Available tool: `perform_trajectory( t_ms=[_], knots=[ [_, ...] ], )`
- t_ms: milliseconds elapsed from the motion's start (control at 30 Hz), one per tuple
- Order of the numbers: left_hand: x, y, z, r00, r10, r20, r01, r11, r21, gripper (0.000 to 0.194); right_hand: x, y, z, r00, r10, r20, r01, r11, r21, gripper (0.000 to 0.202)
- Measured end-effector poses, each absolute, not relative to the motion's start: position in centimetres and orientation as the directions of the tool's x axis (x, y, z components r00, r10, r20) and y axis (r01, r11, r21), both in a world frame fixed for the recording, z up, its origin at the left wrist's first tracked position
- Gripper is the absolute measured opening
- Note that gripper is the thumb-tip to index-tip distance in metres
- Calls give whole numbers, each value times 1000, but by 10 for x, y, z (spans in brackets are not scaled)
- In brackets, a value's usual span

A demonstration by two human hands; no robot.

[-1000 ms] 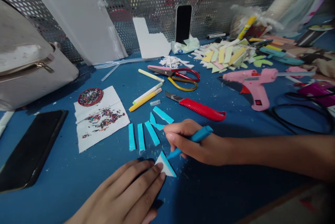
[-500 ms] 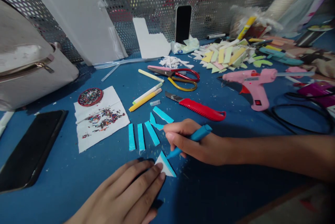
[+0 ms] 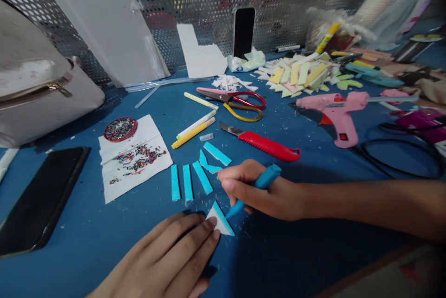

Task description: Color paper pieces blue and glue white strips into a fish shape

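Observation:
A small white piece (image 3: 218, 224) with a blue right edge lies at the front centre of the blue table (image 3: 275, 261). Two fingertips of my left hand (image 3: 170, 254) rest on its left part; that hand lies flat with fingers stretched. Pinched in my right hand (image 3: 256, 188) is a blue marker (image 3: 267, 176), its tip at the piece's blue edge. Blue strips (image 3: 187, 182) lie just beyond, along with a bent blue scrap (image 3: 208, 164) close to my right fingertips.
Beyond the strips lie a red cutter (image 3: 268, 145), scissors (image 3: 244, 102) and thin markers (image 3: 193, 132). A pink glue gun (image 3: 339, 112) and its cable are at right. Beads on white paper (image 3: 118, 191), a dark phone (image 3: 42, 195) and a bag (image 3: 45, 75) occupy the left.
The marker tip has moved slightly down and right along the piece's blue edge, with small finger movement of my right hand. My left hand has stayed in place.

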State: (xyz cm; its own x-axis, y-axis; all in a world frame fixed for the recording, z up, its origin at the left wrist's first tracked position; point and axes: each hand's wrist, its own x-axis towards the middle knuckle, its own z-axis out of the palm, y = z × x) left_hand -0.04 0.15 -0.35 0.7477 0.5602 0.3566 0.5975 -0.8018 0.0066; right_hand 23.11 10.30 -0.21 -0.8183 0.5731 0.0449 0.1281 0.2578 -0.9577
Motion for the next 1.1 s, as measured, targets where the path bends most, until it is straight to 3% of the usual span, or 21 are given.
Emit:
perform_trajectory(
  t_ms=[100,233,367,500,733,833,1100],
  knots=[
    [-2,2,-2,765,553,331,587,-810,-3,34,232,102,-3,-797,603,40,132,238,-962,36],
    [-2,2,-3,769,554,319,584,-812,1,34,233,101,-5,-853,521,16,111,213,-971,37],
    [0,2,-4,746,566,350,599,-801,20,33,232,101,-5,-797,602,43,120,228,-966,29],
    [0,2,-3,758,567,322,596,-803,10,34,232,102,-5,-845,534,31,107,226,-968,35],
    [0,2,-5,735,561,381,604,-797,10,34,231,102,-8,-805,593,33,129,229,-965,26],
    [0,1,-2,761,569,312,600,-800,-6,33,230,101,-7,-821,571,27,117,214,-970,30],
    [-1,-1,-10,718,577,388,615,-787,33,34,230,102,-7,-834,551,28,109,214,-971,31]
  ],
)
